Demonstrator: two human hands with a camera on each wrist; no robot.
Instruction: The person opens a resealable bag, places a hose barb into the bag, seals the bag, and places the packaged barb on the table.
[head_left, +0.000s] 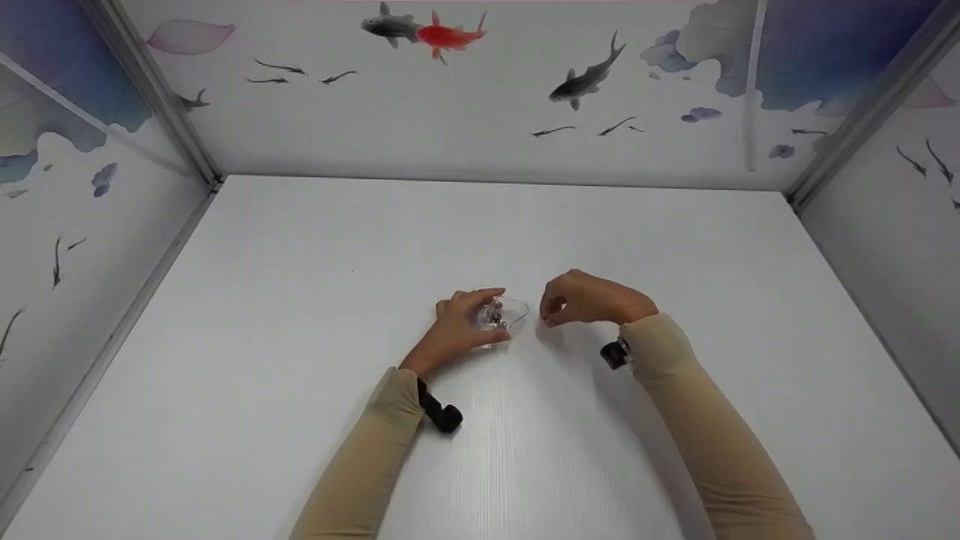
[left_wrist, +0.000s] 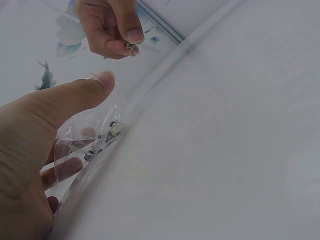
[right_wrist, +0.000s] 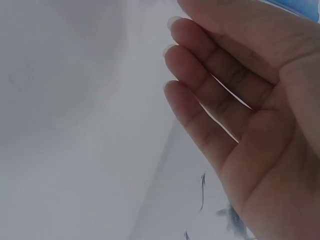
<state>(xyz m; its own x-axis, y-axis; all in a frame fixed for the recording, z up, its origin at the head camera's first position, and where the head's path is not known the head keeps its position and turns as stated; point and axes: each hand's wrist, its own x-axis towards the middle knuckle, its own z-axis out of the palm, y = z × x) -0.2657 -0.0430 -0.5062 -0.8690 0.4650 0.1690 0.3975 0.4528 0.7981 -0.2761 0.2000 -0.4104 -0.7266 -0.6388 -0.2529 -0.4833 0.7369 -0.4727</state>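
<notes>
My left hand holds a clear plastic bag on the table, thumb on the near side and fingers on the far side. Inside the bag lie several small shiny metal parts, their exact kind too small to make out. To the right of the bag's mouth, my right hand pinches a small silvery metal piece between thumb and index finger. In the right wrist view the other fingers are bent loosely, and the pinched piece is out of sight.
A white table spreads under both hands. White panels with painted fish and blue washes enclose its back and sides, with grey metal posts at the corners. A black wrist camera sits at each sleeve cuff.
</notes>
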